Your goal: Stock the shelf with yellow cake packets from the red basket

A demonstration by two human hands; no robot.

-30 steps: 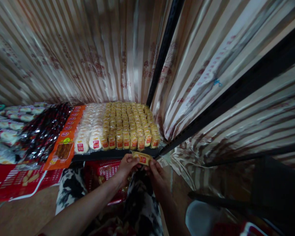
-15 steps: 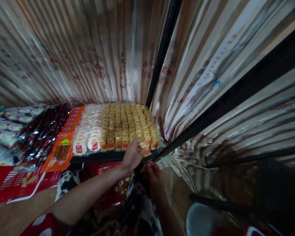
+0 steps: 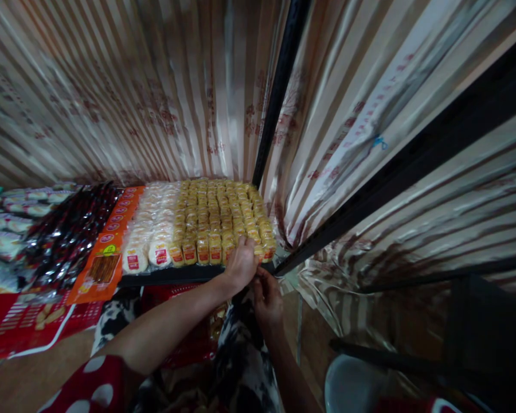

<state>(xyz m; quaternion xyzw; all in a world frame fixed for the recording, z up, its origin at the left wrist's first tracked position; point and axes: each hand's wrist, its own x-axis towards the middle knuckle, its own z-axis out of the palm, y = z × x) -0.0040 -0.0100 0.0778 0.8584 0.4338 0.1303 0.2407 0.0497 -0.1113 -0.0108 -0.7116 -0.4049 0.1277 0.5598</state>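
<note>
Golden packets [image 3: 215, 221] stand in tight rows on the black shelf [image 3: 163, 279], my left hand [image 3: 241, 264] bent over the front ones, my right hand [image 3: 268, 301] just beside it; whether either hand's fingers grip one, I cannot tell. Pressing unevenly could tip a front packet off the shelf's edge.

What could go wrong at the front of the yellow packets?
Left hand is at the front of the close-packed yellow packets: a nudge might topple neighbours.
The front row sits near the edge of the black shelf; one could slip off.
The hand hides part of that row, so misalignment might go unnoticed.
</note>
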